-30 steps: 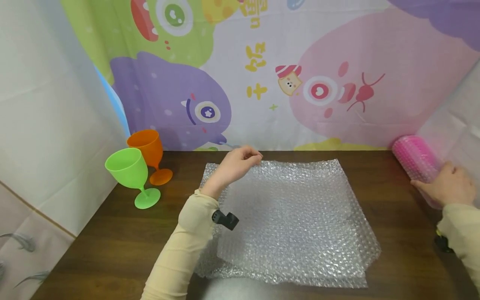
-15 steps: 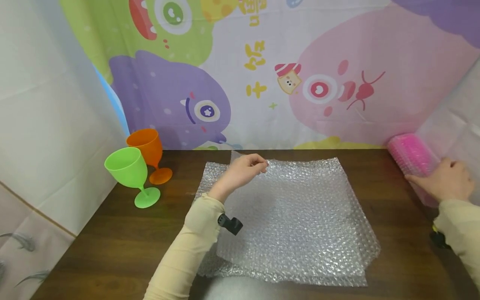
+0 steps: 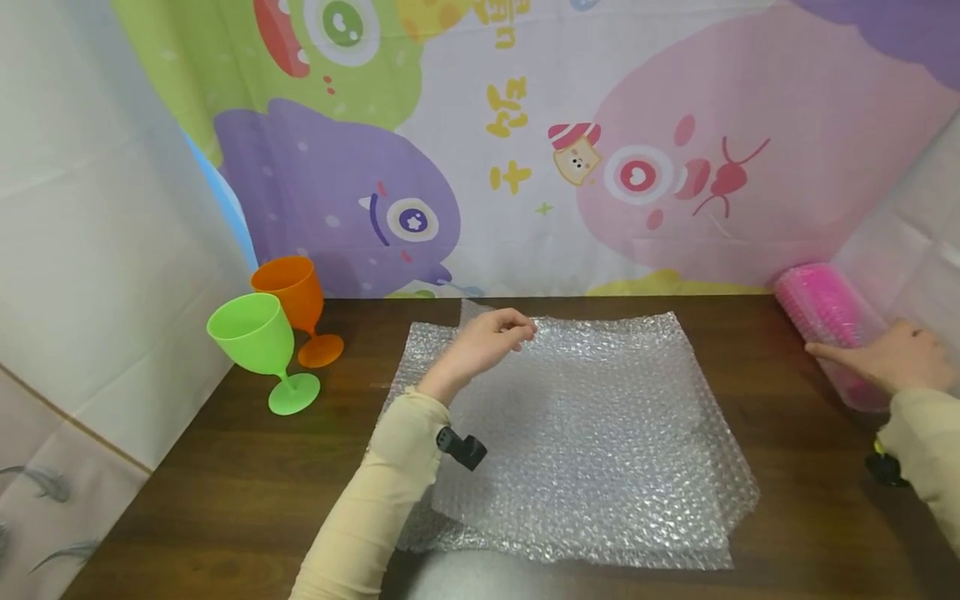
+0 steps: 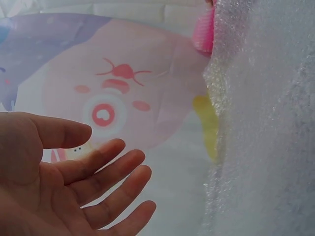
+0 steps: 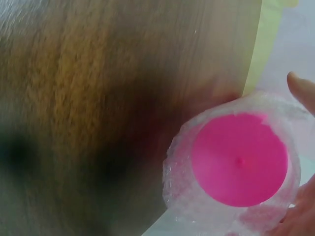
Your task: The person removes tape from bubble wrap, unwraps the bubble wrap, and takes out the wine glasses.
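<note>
Over the upper left part of a bubble wrap sheet (image 3: 600, 450), my left hand (image 3: 489, 340) hovers. The left wrist view shows its fingers (image 4: 106, 182) loosely spread, holding nothing. At the far right lies a pink item rolled in bubble wrap (image 3: 816, 308), with a round pink disc (image 5: 239, 160) showing at its near end. My right hand (image 3: 896, 358) is beside this roll, its thumb (image 5: 301, 91) straight and apart from the wrap. Other fingers are partly hidden behind the roll, and whether they touch it I cannot tell.
A green goblet (image 3: 255, 337) and an orange goblet (image 3: 296, 292) stand upright at the left of the dark wooden table (image 3: 187, 508). A printed cloth (image 3: 525, 250) hangs behind, and pale walls close both sides.
The wrapped roll has shifted slightly left and now lies still. My right hand has drawn a little rightward from it. My left hand moved slightly right, then stayed.
</note>
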A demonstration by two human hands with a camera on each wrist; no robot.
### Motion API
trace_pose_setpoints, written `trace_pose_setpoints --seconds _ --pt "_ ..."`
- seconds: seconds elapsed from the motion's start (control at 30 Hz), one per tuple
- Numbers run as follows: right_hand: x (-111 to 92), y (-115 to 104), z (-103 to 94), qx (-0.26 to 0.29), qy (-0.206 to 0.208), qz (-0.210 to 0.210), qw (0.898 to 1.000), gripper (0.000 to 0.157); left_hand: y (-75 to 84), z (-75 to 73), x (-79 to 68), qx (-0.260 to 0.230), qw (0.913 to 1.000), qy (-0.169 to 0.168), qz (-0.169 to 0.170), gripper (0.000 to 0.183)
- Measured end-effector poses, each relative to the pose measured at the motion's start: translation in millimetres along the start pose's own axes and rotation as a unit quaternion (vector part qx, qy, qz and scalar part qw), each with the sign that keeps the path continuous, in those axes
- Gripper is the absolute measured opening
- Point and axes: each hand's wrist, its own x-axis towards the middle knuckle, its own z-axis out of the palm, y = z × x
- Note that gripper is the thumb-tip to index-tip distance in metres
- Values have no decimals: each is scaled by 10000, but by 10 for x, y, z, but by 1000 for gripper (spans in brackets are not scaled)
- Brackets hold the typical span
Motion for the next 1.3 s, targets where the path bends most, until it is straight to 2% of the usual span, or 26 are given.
trace_pose_setpoints --seconds 0.23,0.33,0.5,0.6,0.77,1.0,1.2,1.3 --pt "-32 34 -46 297 82 -177 9994 108 -43 39 16 -29 9998 -87 -190 31" --pt "-43 24 -51 294 20 -306 9991 114 -60 48 21 -94 9997 -114 -210 32" --pt "-54 -24 -23 172 -237 -140 9995 122 -80 72 24 -117 9998 -105 -159 30" --pt "-75 -51 9 423 -447 -34 9981 124 -105 114 37 -81 9998 -114 -152 28" --pt "-110 -78 29 996 -718 -210 9922 122 -112 201 59 -48 9994 -259 -232 30" --pt "-77 -80 1 987 -833 -393 9908 118 -61 251 61 -270 9982 -398 -368 34" --pt "-98 -114 -57 1265 -891 -647 9858 110 -85 268 74 -441 9973 -373 -461 31" --pt "-132 -162 -86 1504 -939 -792 9810 105 -109 280 88 -305 9978 -384 -452 31"
